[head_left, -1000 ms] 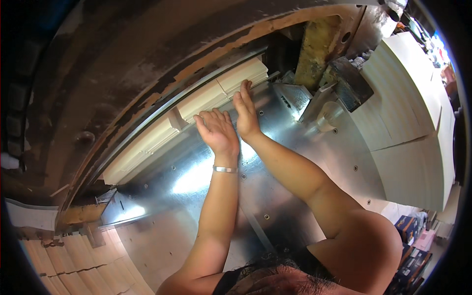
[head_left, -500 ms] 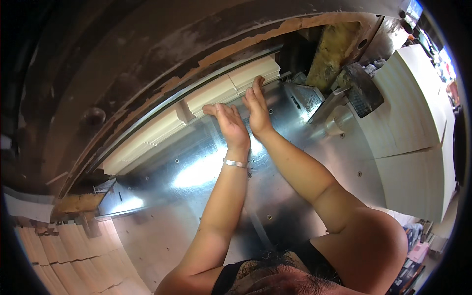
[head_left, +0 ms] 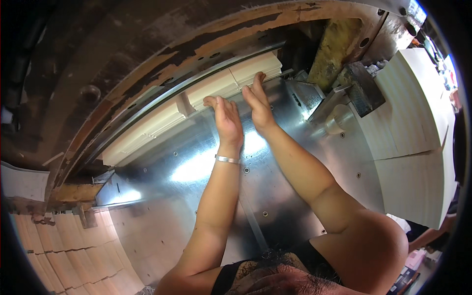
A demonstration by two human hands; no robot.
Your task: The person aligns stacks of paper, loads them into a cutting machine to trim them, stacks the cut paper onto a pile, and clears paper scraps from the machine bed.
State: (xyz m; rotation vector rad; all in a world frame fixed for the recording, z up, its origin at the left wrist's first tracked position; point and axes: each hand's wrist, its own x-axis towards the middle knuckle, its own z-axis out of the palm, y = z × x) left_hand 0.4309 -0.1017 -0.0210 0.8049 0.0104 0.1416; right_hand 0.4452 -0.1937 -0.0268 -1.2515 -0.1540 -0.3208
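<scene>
My left hand (head_left: pixel 228 123), with a silver bracelet (head_left: pixel 227 159) on its wrist, lies with fingers stretched out against the front edge of a stack of cream paper (head_left: pixel 209 88). Just to its right, my right hand (head_left: pixel 259 104) is also flat, its fingertips at the front edge of the neighbouring paper stack (head_left: pixel 258 69). Neither hand grips anything. Further left in the same row sits another paper stack (head_left: pixel 145 132). The row lies on a shiny metal table (head_left: pixel 191 172), under a long metal bar; its back edge is hidden.
A large dark machine beam (head_left: pixel 147 59) arches above the row. Metal side guides stand at the left (head_left: pixel 115 189) and right (head_left: pixel 305 98). Tall paper piles rise at right (head_left: pixel 408 182) and lower left (head_left: pixel 78 260). A dark metal block (head_left: pixel 363 91) rests by the right pile. Another person's arm (head_left: pixel 435 231) shows far right.
My left hand has moved slightly left and away from my right, its fingers more upright along the paper edge. Another person's arm has come into view at the right.
</scene>
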